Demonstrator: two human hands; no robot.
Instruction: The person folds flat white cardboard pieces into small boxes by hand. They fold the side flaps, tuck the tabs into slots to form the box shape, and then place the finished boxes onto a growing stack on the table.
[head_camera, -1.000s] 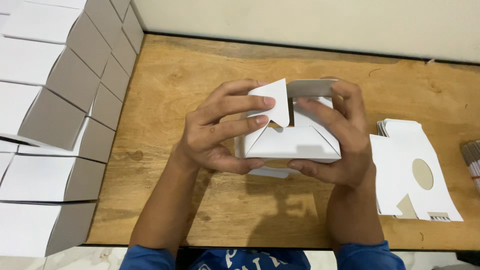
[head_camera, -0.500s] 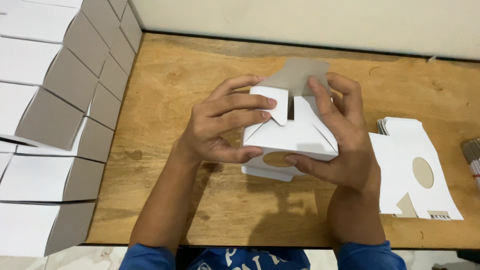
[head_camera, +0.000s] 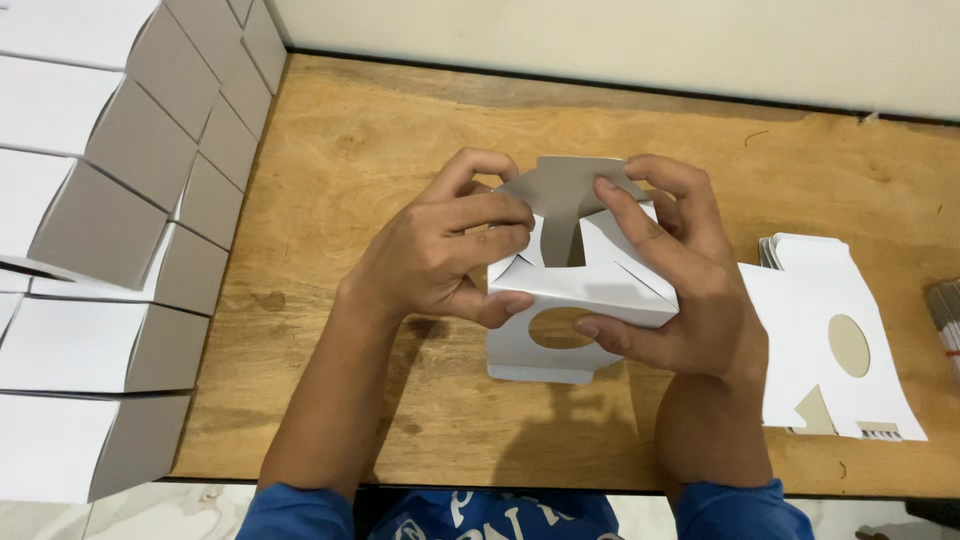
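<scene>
Grey flap now raised; both hands (head_camera: 445, 255) (head_camera: 685, 275) grip white box (head_camera: 585, 290), long axis left-right.

Bright, even overhead light; soft shadows beneath the arms; sharp focus.

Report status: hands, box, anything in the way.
Left hand and right hand both grip white carton, flaps half folded. Flat blanks lie right, apart. Nothing blocking.
</scene>
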